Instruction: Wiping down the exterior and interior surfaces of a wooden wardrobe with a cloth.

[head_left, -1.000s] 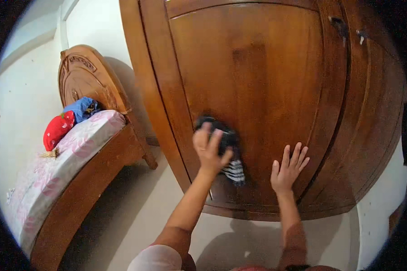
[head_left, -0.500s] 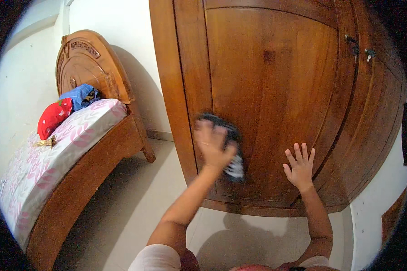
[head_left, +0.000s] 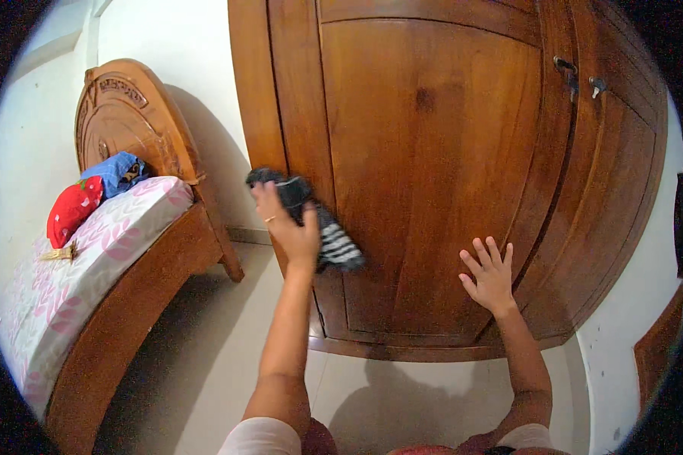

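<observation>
A brown wooden wardrobe (head_left: 432, 167) stands in front of me. Against the left edge of its front, my left hand (head_left: 290, 231) presses a black cloth with white stripes (head_left: 339, 244). The fingers lie over the dark bunched part, and the striped end hangs out to the right of my wrist. A ring shows on one finger. Lower and farther right, my right hand (head_left: 490, 280) rests on the wardrobe door with its fingers spread and nothing in it.
Two door locks sit at the upper right, one with a key (head_left: 597, 87) in it. To the left is a wooden bed (head_left: 121, 326) with a carved headboard, a red pillow (head_left: 73, 211), a blue pillow (head_left: 121, 173) and a small straw-coloured bundle (head_left: 58, 253). Pale tiles (head_left: 228, 341) cover the floor.
My left hand has slid the cloth left and slightly up, from the door panel to the wardrobe's left edge. My right hand stays on the door. The view has shifted a little to the right.
</observation>
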`<state>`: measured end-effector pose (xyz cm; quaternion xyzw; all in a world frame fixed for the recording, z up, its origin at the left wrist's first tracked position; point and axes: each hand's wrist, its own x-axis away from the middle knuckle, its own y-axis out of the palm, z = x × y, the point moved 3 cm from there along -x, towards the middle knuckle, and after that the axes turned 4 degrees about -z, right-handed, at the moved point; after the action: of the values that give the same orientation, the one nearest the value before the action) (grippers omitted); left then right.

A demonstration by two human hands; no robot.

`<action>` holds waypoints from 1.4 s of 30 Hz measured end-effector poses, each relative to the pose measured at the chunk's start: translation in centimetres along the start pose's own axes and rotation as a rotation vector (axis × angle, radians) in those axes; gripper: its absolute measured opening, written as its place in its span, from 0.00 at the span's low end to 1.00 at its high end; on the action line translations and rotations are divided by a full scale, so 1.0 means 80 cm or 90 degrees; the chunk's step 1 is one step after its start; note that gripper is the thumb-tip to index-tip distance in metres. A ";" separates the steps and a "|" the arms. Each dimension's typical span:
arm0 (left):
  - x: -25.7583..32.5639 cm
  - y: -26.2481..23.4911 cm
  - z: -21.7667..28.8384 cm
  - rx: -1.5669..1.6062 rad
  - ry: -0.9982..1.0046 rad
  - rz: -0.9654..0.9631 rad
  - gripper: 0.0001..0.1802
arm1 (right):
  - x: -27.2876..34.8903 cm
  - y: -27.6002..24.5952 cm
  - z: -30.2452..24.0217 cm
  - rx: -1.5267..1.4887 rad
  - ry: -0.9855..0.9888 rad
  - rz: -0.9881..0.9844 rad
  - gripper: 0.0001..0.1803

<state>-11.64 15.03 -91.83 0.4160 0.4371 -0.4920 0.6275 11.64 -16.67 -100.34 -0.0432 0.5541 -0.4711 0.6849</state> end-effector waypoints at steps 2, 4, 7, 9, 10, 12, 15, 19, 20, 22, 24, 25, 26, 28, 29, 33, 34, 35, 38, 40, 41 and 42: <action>0.019 -0.008 -0.027 0.047 -0.034 0.038 0.41 | -0.001 0.003 -0.001 -0.001 0.013 0.015 0.35; 0.038 0.000 -0.022 -0.011 -0.020 0.038 0.41 | 0.000 0.006 0.003 0.001 0.018 0.012 0.36; 0.066 0.032 0.019 -0.027 0.062 -0.020 0.43 | 0.000 0.007 0.003 -0.019 0.005 0.044 0.34; 0.120 0.054 0.063 -0.005 0.142 -0.254 0.39 | -0.001 0.010 0.005 -0.026 0.008 0.042 0.33; 0.152 0.058 0.086 -0.012 0.230 -0.405 0.36 | -0.004 0.008 0.002 -0.017 0.005 0.031 0.33; 0.216 0.064 0.109 0.018 0.467 -0.553 0.43 | -0.010 0.006 0.000 -0.017 -0.005 0.053 0.33; 0.218 0.061 0.107 0.010 0.507 -0.618 0.47 | -0.010 0.002 0.007 -0.024 -0.020 0.031 0.36; 0.063 0.047 0.071 -0.022 0.237 -0.388 0.37 | -0.020 -0.012 0.033 -0.164 0.077 0.188 0.40; 0.032 0.034 0.050 0.003 0.205 -0.208 0.38 | -0.026 -0.018 0.037 -0.153 0.127 0.217 0.39; 0.001 0.010 0.015 -0.027 0.022 -0.050 0.42 | -0.038 -0.026 0.038 -0.090 0.169 0.179 0.38; 0.033 0.017 -0.003 -0.005 0.049 0.015 0.44 | -0.046 -0.025 0.028 -0.054 0.192 0.217 0.35; 0.052 0.017 -0.005 -0.039 0.085 0.002 0.45 | -0.049 -0.021 0.023 -0.048 0.201 0.245 0.35; 0.065 0.020 0.009 -0.024 0.156 -0.055 0.45 | -0.050 -0.016 0.023 -0.037 0.217 0.236 0.34; 0.105 0.036 0.033 -0.007 0.247 -0.160 0.46 | -0.054 -0.015 0.019 -0.040 0.222 0.217 0.33; 0.130 0.045 0.043 0.031 0.280 -0.198 0.44 | -0.056 -0.017 0.017 -0.043 0.219 0.228 0.32; 0.210 0.055 0.100 -0.014 0.454 -0.556 0.40 | -0.055 -0.019 0.019 -0.046 0.211 0.224 0.33; 0.208 0.053 0.103 -0.009 0.472 -0.563 0.40 | -0.054 -0.018 0.020 -0.048 0.212 0.223 0.33; 0.201 0.054 0.105 -0.007 0.484 -0.567 0.40 | -0.056 -0.016 0.022 -0.052 0.207 0.223 0.33; 0.125 0.059 0.076 0.004 0.350 -0.386 0.41 | -0.053 -0.012 0.028 -0.035 0.165 0.215 0.36; 0.047 0.042 0.052 -0.005 0.248 -0.178 0.42 | -0.051 -0.011 0.032 0.000 0.126 0.209 0.36; 0.019 0.031 0.038 -0.023 0.176 -0.097 0.44 | -0.052 -0.010 0.034 0.017 0.111 0.215 0.35; 0.003 0.019 0.022 -0.053 0.091 -0.040 0.43 | -0.053 -0.010 0.033 0.016 0.114 0.221 0.34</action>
<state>-9.87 13.55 -91.44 0.4100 0.5137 -0.4619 0.5956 13.55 -15.38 -95.83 0.1039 0.6061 -0.3545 0.7044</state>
